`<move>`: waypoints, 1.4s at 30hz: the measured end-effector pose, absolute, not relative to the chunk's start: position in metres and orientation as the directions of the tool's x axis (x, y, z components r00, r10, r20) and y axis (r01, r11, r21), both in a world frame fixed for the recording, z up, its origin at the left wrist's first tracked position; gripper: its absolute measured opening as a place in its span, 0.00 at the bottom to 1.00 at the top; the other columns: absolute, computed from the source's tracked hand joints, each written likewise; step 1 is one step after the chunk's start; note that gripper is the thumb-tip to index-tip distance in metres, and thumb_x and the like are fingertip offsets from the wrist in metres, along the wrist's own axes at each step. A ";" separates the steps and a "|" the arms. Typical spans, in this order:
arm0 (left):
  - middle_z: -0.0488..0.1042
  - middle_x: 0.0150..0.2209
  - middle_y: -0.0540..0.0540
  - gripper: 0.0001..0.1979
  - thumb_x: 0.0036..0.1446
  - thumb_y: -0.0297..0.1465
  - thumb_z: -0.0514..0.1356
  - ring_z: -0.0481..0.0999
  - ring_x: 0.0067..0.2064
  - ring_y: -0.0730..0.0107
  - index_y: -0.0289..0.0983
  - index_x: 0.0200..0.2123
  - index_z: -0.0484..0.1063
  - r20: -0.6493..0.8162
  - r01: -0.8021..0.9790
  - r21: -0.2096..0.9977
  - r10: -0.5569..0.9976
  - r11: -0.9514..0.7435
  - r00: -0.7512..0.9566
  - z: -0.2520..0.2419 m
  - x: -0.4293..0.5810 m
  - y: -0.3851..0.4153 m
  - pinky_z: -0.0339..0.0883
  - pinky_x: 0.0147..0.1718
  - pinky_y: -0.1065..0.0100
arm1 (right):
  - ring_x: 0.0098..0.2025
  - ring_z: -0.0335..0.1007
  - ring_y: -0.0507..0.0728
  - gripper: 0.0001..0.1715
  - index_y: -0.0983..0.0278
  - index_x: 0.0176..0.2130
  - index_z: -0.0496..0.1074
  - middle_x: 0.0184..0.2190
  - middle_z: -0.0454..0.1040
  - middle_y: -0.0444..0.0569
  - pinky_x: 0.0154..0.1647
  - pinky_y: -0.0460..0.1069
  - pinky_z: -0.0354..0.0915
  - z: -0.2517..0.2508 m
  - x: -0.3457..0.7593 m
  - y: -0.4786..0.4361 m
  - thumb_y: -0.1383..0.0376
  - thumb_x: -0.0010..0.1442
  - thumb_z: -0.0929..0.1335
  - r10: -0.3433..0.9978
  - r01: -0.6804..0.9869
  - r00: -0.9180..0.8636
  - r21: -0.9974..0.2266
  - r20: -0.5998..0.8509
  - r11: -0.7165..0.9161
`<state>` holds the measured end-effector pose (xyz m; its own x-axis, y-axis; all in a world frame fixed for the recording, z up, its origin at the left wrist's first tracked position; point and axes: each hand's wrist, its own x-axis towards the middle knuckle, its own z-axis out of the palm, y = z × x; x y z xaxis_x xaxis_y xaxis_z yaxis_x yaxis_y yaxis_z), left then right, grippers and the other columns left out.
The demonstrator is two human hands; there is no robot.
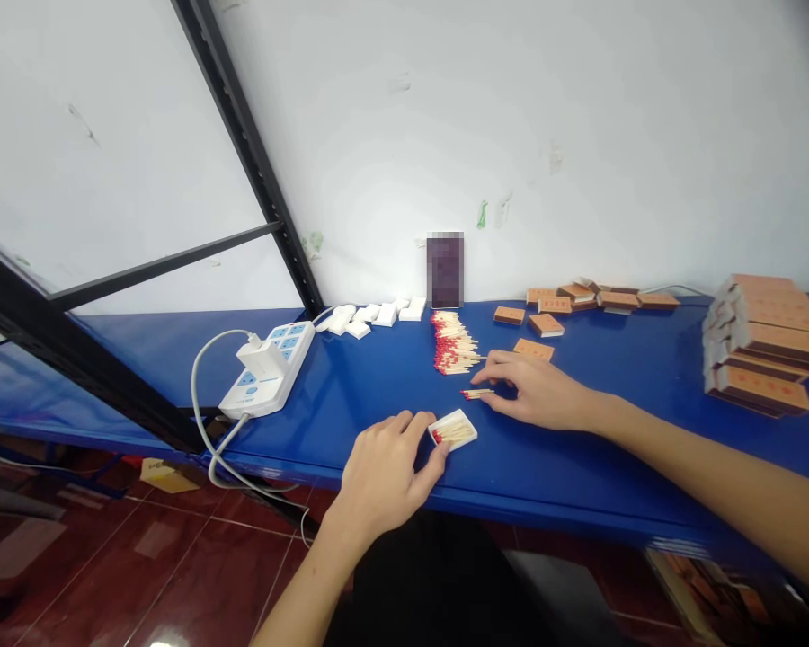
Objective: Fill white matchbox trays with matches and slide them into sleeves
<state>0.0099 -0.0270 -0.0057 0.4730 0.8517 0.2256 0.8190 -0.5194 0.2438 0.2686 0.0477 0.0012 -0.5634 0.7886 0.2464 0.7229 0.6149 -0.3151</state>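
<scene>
My left hand [389, 463] grips a small white matchbox tray [470, 435] by its left end, thumb at the near side and fingers at the far side. Red-tipped matches [450, 432] lie inside that tray. To the right and a little farther back, my right hand [529, 386] pinches a few matches [477, 394], their red heads pointing left. Just beyond these fingers a big heap of loose matches [455, 343] spreads over the blue surface. An orange matchbox cover [534, 349] is partly hidden behind my right hand.
White trays [377, 314] lie at the back left. Several orange matchboxes [573, 295] are scattered at the back right, beside a tall stack [768, 346] at far right. A power strip [270, 368] with cables stands left, near a black shelf post [256, 144]. A dark rectangular object [445, 270] leans on the wall.
</scene>
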 end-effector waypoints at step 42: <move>0.75 0.41 0.47 0.13 0.71 0.40 0.50 0.76 0.41 0.58 0.42 0.51 0.67 0.238 0.819 0.220 0.844 -0.529 0.481 -0.006 0.010 -0.026 0.67 0.41 0.61 | 0.35 0.70 0.57 0.18 0.60 0.51 0.74 0.35 0.75 0.48 0.35 0.50 0.62 -0.005 0.253 0.049 0.58 0.65 0.64 0.798 0.720 -0.523 -0.345 0.300 0.602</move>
